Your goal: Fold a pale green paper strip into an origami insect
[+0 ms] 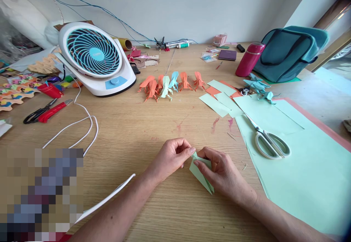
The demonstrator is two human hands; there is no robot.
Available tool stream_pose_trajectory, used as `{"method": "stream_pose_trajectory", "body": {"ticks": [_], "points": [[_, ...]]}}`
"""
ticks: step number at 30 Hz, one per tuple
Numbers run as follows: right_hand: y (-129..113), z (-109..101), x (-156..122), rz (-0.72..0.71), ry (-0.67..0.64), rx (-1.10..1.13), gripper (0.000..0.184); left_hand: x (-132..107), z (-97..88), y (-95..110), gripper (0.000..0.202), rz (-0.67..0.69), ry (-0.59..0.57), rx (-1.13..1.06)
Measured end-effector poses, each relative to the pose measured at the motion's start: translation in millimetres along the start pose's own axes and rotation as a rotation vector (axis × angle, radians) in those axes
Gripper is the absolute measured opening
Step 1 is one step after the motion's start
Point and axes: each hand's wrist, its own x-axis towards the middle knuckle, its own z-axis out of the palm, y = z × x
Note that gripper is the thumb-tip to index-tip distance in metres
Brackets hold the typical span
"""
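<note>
Pale wooden table (137, 125), grain running side to side, faint reddish smears on it just left of the white-handled scissors (270, 141). A plain white wall (192, 0) closes the room beyond the scissors. The scissors lie shut on a stack of mint paper sheets (301, 183), which spreads under them and to their right. Beyond the scissors and a little left stands a row of folded paper figures (171, 82), orange and mint. Far left of the scissors is a white desk fan (94, 53), tilted back, with a white cable (82, 125) looping on the wood nearer than it. Beyond the scissors stand a pink bottle (249, 59) and a teal bag (290, 52). The folded mint paper (201, 176) sits left of the scissors and nearer the person: a narrow, pointed shape, creased lengthwise, its lower tip slanting toward the near right, low over the wood. The left hand (171, 158) is curled, thumb and forefinger pinched tight on the paper's upper tip, the other fingers tucked under. The right hand (222, 174) grips the paper's right side, thumb pressed on top, fingers bent over the edge. The two hands nearly touch at the fingertips.
</note>
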Motion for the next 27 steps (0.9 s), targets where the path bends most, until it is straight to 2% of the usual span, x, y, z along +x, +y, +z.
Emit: {"method": "stream_pose_trajectory", "body": {"ticks": [14, 27], "points": [[-0.6, 0.2, 0.6, 0.019, 0.001, -0.001, 0.016, -0.7, 1.8, 8.9, 0.028, 0.05, 0.048, 0.076], [-0.3, -0.8, 0.4, 0.024, -0.006, -0.002, 0.016, -1.6, 3.9, 7.7, 0.028, 0.103, 0.065, 0.114]]}}
